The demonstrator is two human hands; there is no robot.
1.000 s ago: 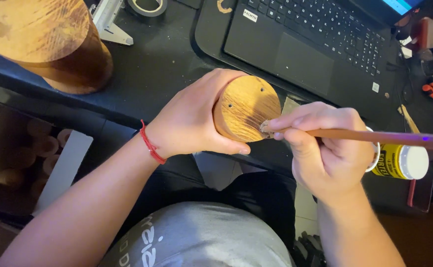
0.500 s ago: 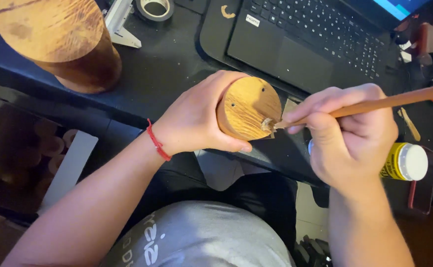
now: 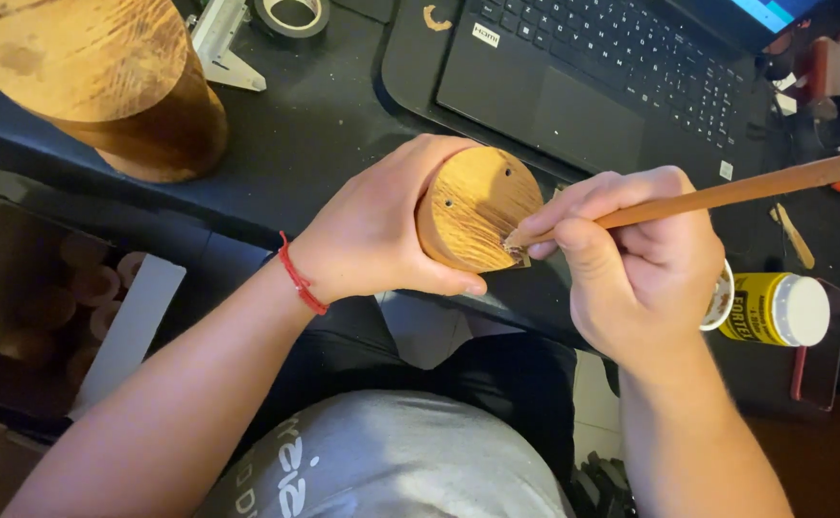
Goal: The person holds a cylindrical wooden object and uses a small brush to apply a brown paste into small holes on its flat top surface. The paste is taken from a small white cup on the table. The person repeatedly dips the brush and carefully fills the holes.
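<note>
Left hand (image 3: 381,225) wrapped around small wooden cylinder (image 3: 477,206) off the desk's (image 3: 324,134) front edge, right hand (image 3: 636,264) pinching brush (image 3: 727,192), bristles on its lower rim, handle cut off at right, yellow jar (image 3: 775,309) half hidden behind right hand.

A small round cylinder of golden-brown grained wood (image 3: 473,211) is held on its side above the desk edge, its flat circular end face turned upward. Two small dark holes are seen in that face. A long reddish-brown wooden-handled brush (image 3: 727,195) is laid slantwise, its tip pressed against the face's lower right rim.
</note>
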